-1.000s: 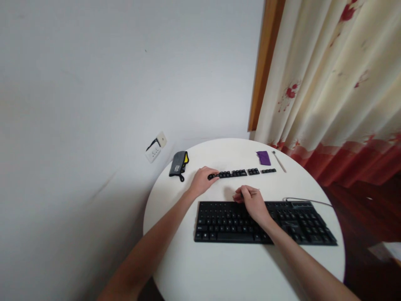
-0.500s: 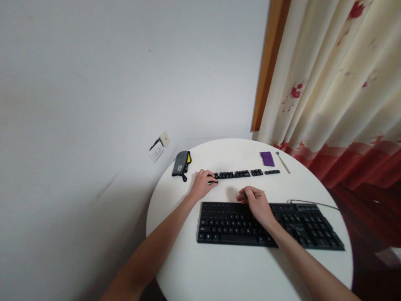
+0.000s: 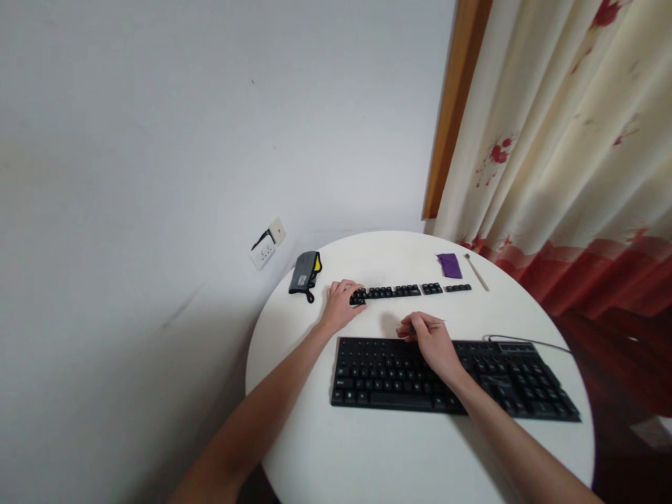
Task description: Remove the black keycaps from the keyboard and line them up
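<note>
My left hand [image 3: 340, 308] is at the left end of a row of loose black keycaps [image 3: 407, 290], thumb and fingers closed around the end keycaps [image 3: 358, 297]. My right hand [image 3: 431, 341] is closed over the upper edge of a black keyboard [image 3: 391, 385]. A thin tool [image 3: 437, 323] with a dark part at the fingers is in its grip; its exact kind is too small to make out. My right hand and forearm hide part of the keyboard's middle.
On the round white table [image 3: 367, 448] lie a grey pouch [image 3: 304, 271] with a yellow patch, a purple cloth [image 3: 449, 265] and a slim brush-like stick [image 3: 476, 271]. The keyboard's cable [image 3: 530, 341] runs off right. Wall and curtain [image 3: 525, 175] stand behind.
The dark keycap under my left thumb has moved up against the left end of the keycap row. My right hand has stayed in place with the thin tool.
</note>
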The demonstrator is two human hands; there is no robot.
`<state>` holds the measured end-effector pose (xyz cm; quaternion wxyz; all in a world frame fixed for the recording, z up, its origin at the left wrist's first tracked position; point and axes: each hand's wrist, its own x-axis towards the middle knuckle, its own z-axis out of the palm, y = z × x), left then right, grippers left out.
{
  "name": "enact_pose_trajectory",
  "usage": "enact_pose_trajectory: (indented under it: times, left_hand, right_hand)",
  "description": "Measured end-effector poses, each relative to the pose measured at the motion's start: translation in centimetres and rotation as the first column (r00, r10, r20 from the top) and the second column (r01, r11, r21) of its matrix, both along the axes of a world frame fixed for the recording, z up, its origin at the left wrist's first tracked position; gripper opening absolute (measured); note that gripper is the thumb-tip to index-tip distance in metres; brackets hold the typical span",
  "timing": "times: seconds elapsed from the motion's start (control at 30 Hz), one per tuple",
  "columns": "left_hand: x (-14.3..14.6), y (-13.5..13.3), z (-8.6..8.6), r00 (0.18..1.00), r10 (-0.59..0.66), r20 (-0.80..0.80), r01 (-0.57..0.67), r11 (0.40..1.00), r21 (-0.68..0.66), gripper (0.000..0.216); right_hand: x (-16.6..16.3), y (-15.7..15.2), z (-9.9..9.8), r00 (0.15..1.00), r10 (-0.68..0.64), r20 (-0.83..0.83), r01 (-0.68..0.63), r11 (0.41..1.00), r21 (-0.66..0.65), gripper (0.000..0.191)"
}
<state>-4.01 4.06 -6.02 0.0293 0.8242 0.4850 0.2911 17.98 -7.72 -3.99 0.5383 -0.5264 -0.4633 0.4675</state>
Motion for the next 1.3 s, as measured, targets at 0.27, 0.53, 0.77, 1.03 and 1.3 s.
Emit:
enact_pose_trajectory:
  times: [0.27, 0.53, 0.77, 1.03, 1.3]
  left_hand:
    - [-0.1, 0.1, -0.1, 0.999, 0.038, 0.016, -0.038, 0.999, -0.014, 0.051]
    - [-0.2, 0.0, -0.1, 0.999, 0.030, 0.018, -0.030, 1.000, 0.003, 0.052]
    - [0.0, -0.9, 0.8, 0.983, -0.144, 0.117, 0.150, 0.988, -0.046, 0.038]
    - [1.3, -3.4, 1.4, 0.814, -0.556, 0.167, 0.571, 0.713, -0.408, 0.019]
    - [1.4, -3.4, 1.5, 0.756, -0.646, 0.105, 0.629, 0.672, -0.391, 0.016]
  right_hand:
    - [-0.1, 0.0, 0.0, 1.000, 0.008, -0.001, -0.008, 1.000, -0.009, 0.037]
    - [0.0, 0.0, 0.0, 1.000, 0.013, 0.003, -0.012, 1.000, -0.013, 0.042]
    - [0.1, -0.6, 1.2, 0.995, -0.012, 0.099, 0.005, 0.998, 0.069, 0.051]
    - [-0.5, -1.9, 2.1, 0.915, 0.141, 0.377, -0.168, 0.985, 0.039, 0.052]
    - [-1.4, -2.7, 1.2, 0.894, 0.261, 0.365, -0.263, 0.964, -0.046, 0.051]
